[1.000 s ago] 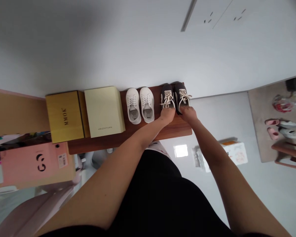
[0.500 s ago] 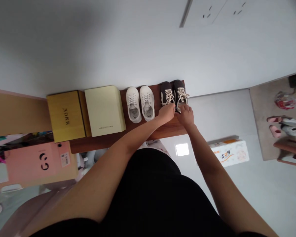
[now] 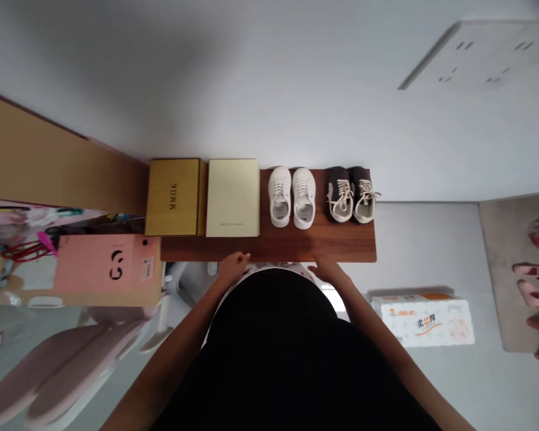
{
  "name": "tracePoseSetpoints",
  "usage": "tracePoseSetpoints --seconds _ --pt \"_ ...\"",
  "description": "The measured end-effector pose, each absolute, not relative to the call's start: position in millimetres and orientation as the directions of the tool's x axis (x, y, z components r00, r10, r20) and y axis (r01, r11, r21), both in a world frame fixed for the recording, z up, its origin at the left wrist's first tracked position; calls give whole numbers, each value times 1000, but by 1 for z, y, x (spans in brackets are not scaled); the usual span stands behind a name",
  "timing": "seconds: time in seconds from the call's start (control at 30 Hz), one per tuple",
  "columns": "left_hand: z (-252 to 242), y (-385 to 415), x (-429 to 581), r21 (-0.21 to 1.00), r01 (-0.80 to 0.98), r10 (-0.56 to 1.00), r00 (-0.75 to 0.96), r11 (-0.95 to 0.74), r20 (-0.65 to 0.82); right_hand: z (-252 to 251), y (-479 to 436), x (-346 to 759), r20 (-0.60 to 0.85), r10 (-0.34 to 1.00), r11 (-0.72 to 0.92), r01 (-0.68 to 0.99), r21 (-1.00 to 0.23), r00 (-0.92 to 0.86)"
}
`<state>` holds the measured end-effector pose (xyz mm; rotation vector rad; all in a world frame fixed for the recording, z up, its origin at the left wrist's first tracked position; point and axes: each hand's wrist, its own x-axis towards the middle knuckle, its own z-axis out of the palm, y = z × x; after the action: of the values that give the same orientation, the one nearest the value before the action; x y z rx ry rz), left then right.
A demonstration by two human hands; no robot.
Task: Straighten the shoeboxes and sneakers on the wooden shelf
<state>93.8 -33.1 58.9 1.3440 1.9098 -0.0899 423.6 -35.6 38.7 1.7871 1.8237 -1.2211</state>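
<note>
Just at the front edge of the wooden shelf (image 3: 269,248), my left hand (image 3: 233,268) is loosely curled, with nothing visible in it. My right hand (image 3: 331,272) is at the same edge farther right; its fingers are mostly hidden. A pair of white sneakers (image 3: 303,197) stands side by side on the shelf, toes to the wall. To their right is a pair of dark sneakers (image 3: 341,194) with cream laces, toes also to the wall. Left of the white pair are a pale yellow shoebox (image 3: 232,197) and a gold MMOK box (image 3: 173,197).
A pink box (image 3: 94,263) and a large cardboard panel (image 3: 58,155) are on the left. Behind them lies a clutter of small items. A pink chair (image 3: 67,371) is at lower left. A tissue pack (image 3: 424,323) lies on the floor at right, with slippers (image 3: 530,293) on a mat beyond.
Both hands have let go of the dark sneakers and drawn back to the shelf's front edge, the left one moving left. The dark sneakers stand free. The view has shifted.
</note>
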Motion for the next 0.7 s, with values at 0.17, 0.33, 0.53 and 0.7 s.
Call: tracePoseSetpoints --seconds 0.17,0.33,0.53,0.7 --pt "40 -41 26 548 479 726 -386 686 -569 54 1 349 -638 715 -121 848 -516 -286" --pt "20 -1 -56 662 -341 431 -549 667 -716 40 -1 224 -772 575 -697 331 -636 -270" --pt "10 32 -119 567 -592 356 -444 573 -822 0 13 114 -828 544 -745 -378 -550 134" --pt "31 26 -131 815 -413 563 -589 406 -579 14 19 96 -643 595 -234 -661 -713 482"
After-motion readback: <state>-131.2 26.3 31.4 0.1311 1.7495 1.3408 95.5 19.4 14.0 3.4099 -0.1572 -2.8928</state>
